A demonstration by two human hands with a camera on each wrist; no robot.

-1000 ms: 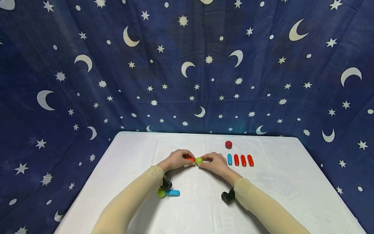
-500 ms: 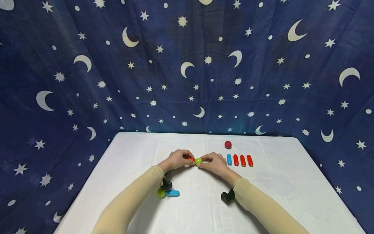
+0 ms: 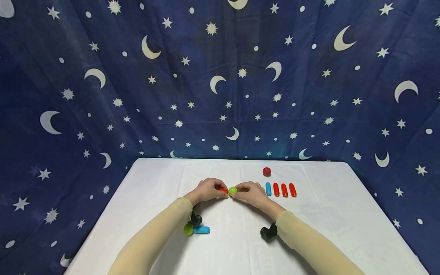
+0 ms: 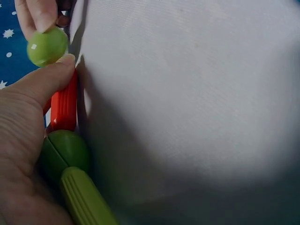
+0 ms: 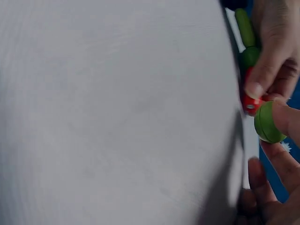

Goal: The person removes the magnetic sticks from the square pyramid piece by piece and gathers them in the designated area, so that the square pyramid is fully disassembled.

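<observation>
Red rod (image 4: 64, 110) shifts its angle to the lime-green ball (image 3: 232, 191) slightly since earlier

The left hand (image 3: 207, 190) pinches the rod; the right hand (image 3: 252, 192) pinches the ball just beyond its tip, contact unclear. Joining them seems the step in hand; the next move likely calls for aligning the tip, then pressing.

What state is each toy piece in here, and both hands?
Left hand: gripping red stick
Right hand: pinching green ball
Red stick: held, one end against a second green ball, other bare
Green ball: held
Green stick: against the second green ball
Near blue stick: lying against a third green ball
Three red sticks: lying loose, in a row
Far blue stick: loose beside them
Red ball: resting alone
</observation>
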